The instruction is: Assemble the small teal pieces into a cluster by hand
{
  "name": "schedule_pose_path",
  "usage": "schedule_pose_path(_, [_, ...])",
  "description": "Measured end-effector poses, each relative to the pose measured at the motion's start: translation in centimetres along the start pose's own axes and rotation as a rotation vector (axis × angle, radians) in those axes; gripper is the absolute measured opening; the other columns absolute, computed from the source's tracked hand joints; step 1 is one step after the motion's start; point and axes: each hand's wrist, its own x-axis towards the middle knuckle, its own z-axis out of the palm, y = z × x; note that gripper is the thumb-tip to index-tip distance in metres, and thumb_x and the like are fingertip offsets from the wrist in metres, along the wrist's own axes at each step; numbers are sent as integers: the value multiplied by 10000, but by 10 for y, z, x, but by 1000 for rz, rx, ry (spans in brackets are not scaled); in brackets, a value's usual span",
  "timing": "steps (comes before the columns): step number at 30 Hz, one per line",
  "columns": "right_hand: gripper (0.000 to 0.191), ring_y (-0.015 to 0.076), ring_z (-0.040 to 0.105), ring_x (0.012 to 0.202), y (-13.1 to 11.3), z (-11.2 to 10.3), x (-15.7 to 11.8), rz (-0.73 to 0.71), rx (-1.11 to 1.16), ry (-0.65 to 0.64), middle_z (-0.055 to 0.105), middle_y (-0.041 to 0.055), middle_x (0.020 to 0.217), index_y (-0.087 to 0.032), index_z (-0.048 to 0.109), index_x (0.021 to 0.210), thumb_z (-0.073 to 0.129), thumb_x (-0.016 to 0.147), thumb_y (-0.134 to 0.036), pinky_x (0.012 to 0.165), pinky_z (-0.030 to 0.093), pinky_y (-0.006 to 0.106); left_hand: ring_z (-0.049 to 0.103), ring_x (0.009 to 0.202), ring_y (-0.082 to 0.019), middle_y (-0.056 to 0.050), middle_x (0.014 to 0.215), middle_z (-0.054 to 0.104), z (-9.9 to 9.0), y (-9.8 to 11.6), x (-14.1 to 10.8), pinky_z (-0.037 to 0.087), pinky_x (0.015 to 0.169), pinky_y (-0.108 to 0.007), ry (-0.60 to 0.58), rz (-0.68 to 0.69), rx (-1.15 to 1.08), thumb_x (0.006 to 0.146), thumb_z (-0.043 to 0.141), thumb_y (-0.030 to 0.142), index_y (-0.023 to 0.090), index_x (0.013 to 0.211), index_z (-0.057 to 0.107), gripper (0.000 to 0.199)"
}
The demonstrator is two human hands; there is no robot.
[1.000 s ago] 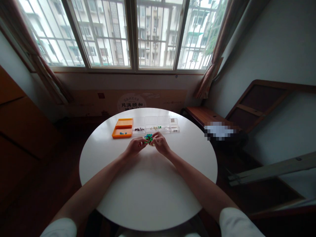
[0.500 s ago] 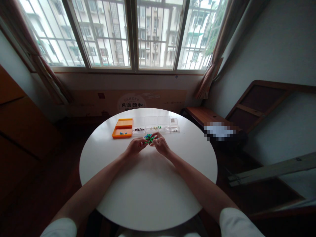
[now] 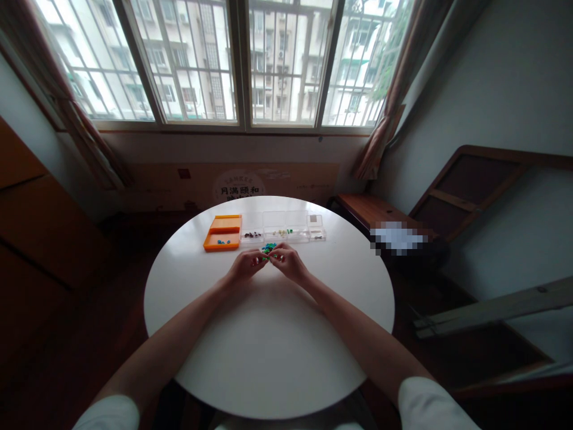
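Note:
Above the white table, a small build of green and blue pieces (image 3: 269, 247), perhaps toy bricks, shows between my two hands. My left hand (image 3: 246, 263) is closed around its left side. From the right, my right hand (image 3: 289, 260) pinches at its near side, fingertips almost meeting those of the left. Both hands cover much of the build, so its shape is hard to make out. Just beyond stands an open orange box (image 3: 222, 233) with a few blue pieces in it. Clear plastic boxes (image 3: 295, 234) beside it hold small dark, cream and green pieces.
The round white table (image 3: 268, 346) spreads under my forearms. Behind it a long printed carton (image 3: 179, 185) leans below the barred window. At the right are a wooden bench (image 3: 367, 209) and a grey plank (image 3: 492, 307).
My right hand has shifted slightly left and its fingers have come down, closing nearer to the left fingertips and covering more of the build. The boxes stay where they were.

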Motion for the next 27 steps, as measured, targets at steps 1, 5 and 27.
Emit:
schedule_pose_path(1, [134,111,575,700,0,0,0,-3,4,0,579,56,874,-174,701,851,594,770,-167,599,481,222,463,531,-61,5,629,559,0,0,0,360,505,-162,-1,1,-2,813,576,258,160,839,690,152])
schedule_pose_path(5, [136,112,577,701,0,0,0,-13,15,6,575,54,874,-179,702,856,600,767,-169,602,487,223,462,530,-61,5,633,560,-1,0,0,358,504,-162,-2,-5,-4,813,575,250,164,850,691,150])
schedule_pose_path(27, [76,93,562,652,-2,0,0,-23,55,4,554,41,846,-153,666,801,605,777,-190,593,482,216,490,520,-65,3,662,607,0,-4,-1,376,498,-164,35,-87,50,791,605,289,184,867,697,159])
